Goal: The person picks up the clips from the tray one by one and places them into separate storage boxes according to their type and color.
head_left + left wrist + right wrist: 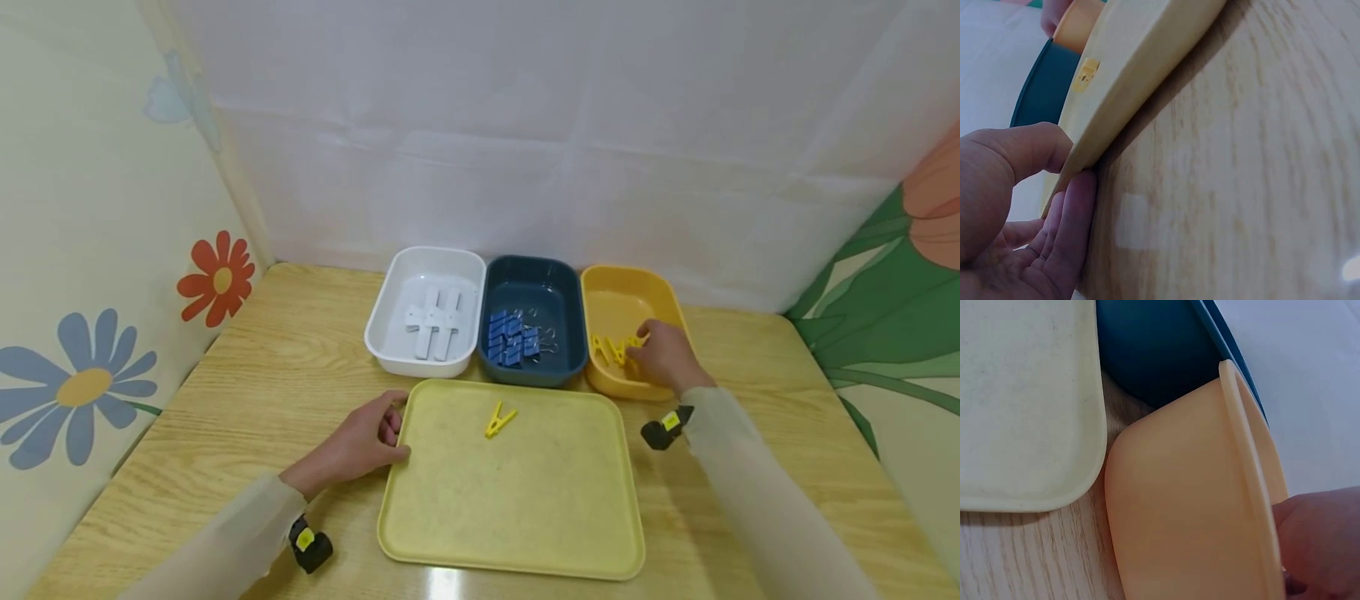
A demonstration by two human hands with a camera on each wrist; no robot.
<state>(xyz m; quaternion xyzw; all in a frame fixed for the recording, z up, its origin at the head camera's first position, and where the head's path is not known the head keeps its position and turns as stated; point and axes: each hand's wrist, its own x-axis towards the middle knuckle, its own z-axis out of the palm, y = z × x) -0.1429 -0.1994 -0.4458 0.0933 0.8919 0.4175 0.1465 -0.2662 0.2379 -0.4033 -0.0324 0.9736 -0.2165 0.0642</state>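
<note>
My left hand (366, 440) grips the left rim of the yellow tray (517, 508), thumb and fingers pinching its edge in the left wrist view. On the tray lies one yellow clothespin (494, 426), near its far side. Reaching into the orange bin (622, 285), my right hand (667, 357) has its fingers curled at a yellow clothespin (634, 342). More yellow clothespins (598, 347) lie beside those fingertips. In the right wrist view the bin's wall (1191, 487) hides the fingertips and the clothespins.
The white bin (384, 333) at the left holds white clips (442, 321). Between it and the orange bin stands a dark blue bin (551, 283) with several blue binder clips (513, 337). All three bins line the back of the wooden table (247, 383), before a white cloth wall (465, 167).
</note>
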